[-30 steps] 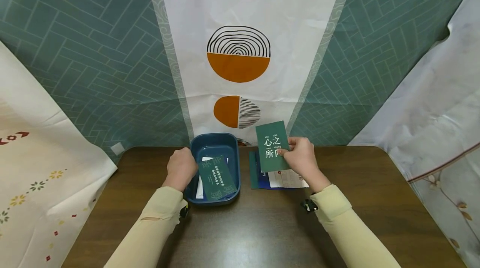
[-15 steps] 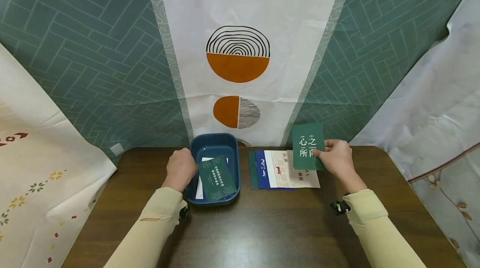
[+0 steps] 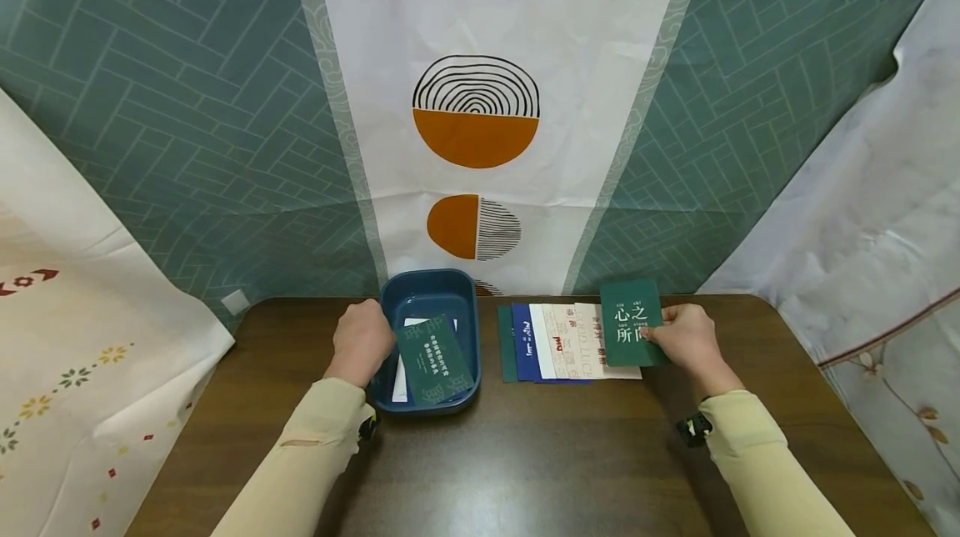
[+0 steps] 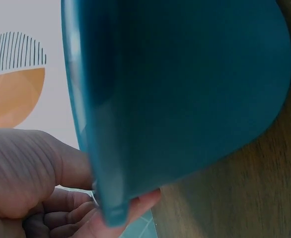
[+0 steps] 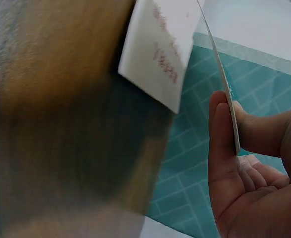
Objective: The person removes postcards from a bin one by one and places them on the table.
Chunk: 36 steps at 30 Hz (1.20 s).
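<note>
Sleeves (image 3: 772,454): pale yellow, both reaching in over the dark wood table (image 3: 525,454).
Right hand (image 3: 688,341): narrow pinch on a card, thumb on the printed face, fingers behind; lower and slightly further right than half a second ago.
Held card (image 3: 626,303): green with white characters, gripped near its right edge, tilted up; a second ago above the middle of the row, now at its right end. Contact with the row cannot be told.
Left hand (image 3: 363,341): narrow grip on the left wall of the blue tray (image 3: 431,295), thumb and fingers on either side of the rim; unchanged.
Tray contents: green card with pale lettering (image 3: 435,362), askew over white and blue cards; unchanged.
Row, left to right: green card (image 3: 507,343), blue card (image 3: 521,358), white printed card (image 3: 555,353), cream card (image 3: 591,366), overlapping; less covered than a second ago.
Backdrop (image 3: 480,28): white centre panel with orange half-discs, green sides.
</note>
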Available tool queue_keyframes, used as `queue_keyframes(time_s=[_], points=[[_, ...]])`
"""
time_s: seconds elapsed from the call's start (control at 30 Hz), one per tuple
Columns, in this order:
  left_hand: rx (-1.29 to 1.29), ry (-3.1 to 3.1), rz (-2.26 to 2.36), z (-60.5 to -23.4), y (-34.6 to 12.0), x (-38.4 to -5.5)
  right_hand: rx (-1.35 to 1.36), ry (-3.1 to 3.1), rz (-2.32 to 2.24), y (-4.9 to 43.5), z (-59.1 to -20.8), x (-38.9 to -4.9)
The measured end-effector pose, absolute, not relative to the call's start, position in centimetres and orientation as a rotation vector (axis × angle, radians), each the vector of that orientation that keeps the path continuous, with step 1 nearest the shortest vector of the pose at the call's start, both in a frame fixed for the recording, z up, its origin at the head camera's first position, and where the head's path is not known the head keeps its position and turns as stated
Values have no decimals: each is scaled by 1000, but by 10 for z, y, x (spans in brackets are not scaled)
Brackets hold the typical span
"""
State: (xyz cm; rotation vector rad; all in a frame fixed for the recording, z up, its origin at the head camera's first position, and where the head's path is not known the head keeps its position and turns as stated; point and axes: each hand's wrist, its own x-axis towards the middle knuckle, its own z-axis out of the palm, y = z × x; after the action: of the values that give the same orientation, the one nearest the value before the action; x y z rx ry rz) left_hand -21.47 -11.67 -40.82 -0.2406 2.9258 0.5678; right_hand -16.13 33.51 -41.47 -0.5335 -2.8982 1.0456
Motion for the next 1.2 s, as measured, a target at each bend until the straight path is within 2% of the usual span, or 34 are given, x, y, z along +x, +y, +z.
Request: queue_keyframes(time_s=[0.67,1.2], points=[[-226,2957,565,-408,-116,-214,-535,-3001,981,333,-451,-170],[-216,2966,556,-409,-116,-215,-533,-2992,746,325,-452,-168]])
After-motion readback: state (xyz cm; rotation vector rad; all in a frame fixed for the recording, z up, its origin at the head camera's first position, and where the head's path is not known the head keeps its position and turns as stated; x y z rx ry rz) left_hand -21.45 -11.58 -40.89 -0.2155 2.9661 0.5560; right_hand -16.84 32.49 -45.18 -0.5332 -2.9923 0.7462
